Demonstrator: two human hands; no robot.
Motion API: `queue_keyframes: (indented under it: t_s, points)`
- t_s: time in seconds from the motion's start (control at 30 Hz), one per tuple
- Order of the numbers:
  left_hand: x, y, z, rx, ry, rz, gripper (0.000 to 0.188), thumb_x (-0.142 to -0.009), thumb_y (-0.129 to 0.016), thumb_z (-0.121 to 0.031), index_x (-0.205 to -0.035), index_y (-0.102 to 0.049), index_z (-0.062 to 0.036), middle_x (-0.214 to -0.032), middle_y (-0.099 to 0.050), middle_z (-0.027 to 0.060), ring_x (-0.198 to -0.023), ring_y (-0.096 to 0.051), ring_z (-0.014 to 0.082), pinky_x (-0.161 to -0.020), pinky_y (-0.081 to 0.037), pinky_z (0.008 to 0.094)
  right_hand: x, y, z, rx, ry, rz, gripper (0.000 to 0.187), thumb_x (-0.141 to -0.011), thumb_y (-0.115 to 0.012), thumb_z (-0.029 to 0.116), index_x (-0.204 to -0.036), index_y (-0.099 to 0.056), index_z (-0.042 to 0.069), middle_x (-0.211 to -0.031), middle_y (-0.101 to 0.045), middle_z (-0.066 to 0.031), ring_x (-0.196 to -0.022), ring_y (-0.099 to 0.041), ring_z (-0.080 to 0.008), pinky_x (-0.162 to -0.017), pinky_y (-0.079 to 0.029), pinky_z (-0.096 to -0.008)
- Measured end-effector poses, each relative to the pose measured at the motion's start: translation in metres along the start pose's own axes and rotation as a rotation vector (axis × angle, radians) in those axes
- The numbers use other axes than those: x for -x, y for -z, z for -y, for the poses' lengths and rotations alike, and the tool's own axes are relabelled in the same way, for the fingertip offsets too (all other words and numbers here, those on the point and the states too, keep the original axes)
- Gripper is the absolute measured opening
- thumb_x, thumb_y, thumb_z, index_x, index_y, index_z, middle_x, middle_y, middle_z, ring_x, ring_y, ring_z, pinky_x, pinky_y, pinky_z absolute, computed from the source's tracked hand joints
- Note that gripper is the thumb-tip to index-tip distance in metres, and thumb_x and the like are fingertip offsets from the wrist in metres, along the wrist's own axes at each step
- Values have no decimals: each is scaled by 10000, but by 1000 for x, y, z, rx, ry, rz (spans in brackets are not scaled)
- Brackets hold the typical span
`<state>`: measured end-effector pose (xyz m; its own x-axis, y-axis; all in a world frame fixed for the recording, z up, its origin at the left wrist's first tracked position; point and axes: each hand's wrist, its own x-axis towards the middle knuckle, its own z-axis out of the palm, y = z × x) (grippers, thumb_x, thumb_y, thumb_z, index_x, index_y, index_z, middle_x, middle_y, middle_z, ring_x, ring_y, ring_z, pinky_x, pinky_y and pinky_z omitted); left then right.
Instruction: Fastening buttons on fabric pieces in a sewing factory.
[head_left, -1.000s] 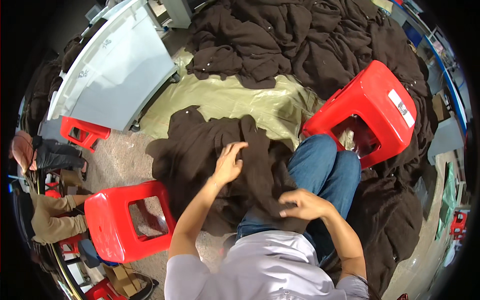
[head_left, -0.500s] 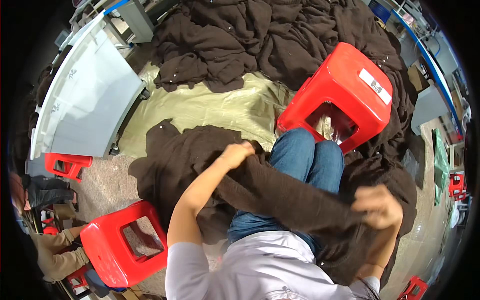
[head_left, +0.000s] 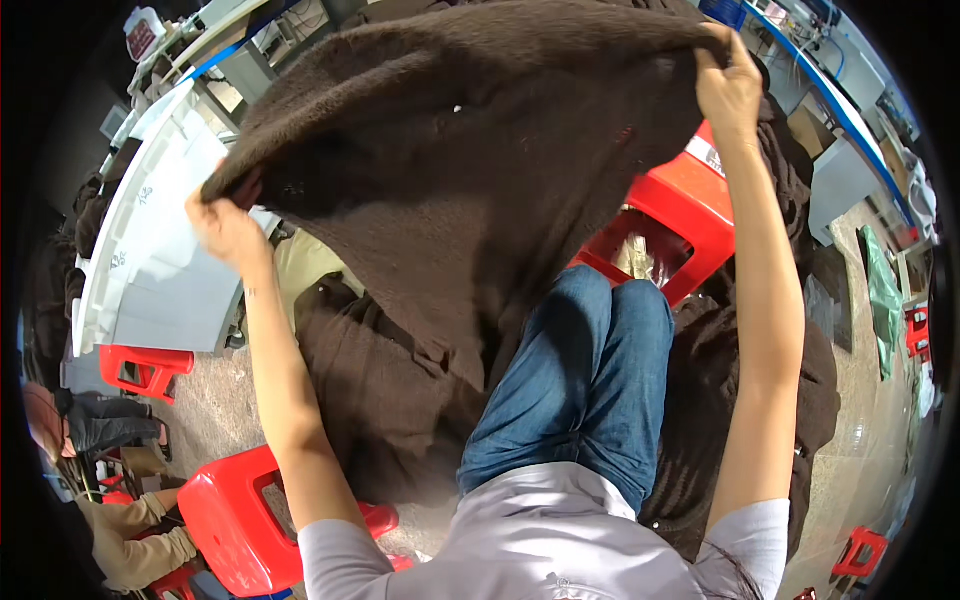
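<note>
A dark brown piece of knitted fabric is stretched out in front of me, held up by its far edge. My left hand grips one end of that edge, near the white bin. At the other end my right hand is closed round the edge, above the red stool. The fabric's lower part hangs toward my knees and the brown cloth on the floor. It hides much of the stool's far side and the heap behind.
A white wheeled bin stands at the left. Another red stool is beside my left elbow, near a seated person's legs. More brown fabric lies to the right of my legs. A green plastic sheet is farther right.
Both hands have lifted the brown fabric off my lap, moving up and apart. It was bunched across my thighs and is now spread wide in the air.
</note>
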<state>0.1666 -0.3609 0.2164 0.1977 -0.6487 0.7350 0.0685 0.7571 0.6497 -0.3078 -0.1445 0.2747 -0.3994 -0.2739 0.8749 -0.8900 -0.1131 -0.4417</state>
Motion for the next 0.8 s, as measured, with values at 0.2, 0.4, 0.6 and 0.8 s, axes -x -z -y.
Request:
queue_keyframes:
  t_s: [0.2, 0.4, 0.6, 0.8]
  points:
    - [173, 6, -88, -543, -336, 419, 297, -859, -511, 91, -1143, -594, 66, -1225, -625, 185, -1073, -643, 256, -897, -528, 331, 64, 150, -5, -137, -262, -113, 293, -929, -585, 29, -1220, -573, -3, -1188, -617, -95, -1070, -594, -193, -972, -456, -311]
    - [353, 10, -117, -190, 73, 1081, 68, -746, -714, -15, -794, -666, -19, -1041, -675, 188, -919, -676, 327, -788, -557, 383, 256, 337, -58, 490, -480, -22, 343, -823, -432, -99, -1097, -619, -13, -1075, -642, -97, -1037, -598, -177, -957, -445, -314]
    - [328, -7, -77, -269, 289, 861, 333, -754, -651, 65, -1070, -609, -32, -1101, -611, 131, -617, -521, 161, -560, -464, 277, 411, 334, -22, 326, -1050, 197, 314, -811, -497, -84, -1086, -632, -16, -1043, -664, -89, -1014, -604, -163, -929, -441, -284]
    - [317, -10, -50, -74, 538, 1209, 537, -741, -611, 111, -1237, -567, -89, -1383, -444, 91, -752, -556, 95, -564, -442, 206, 381, 228, 72, 66, -903, 472, 423, -797, -692, 64, -1205, -591, 7, -1214, -590, -97, -1132, -563, -198, -948, -437, -298]
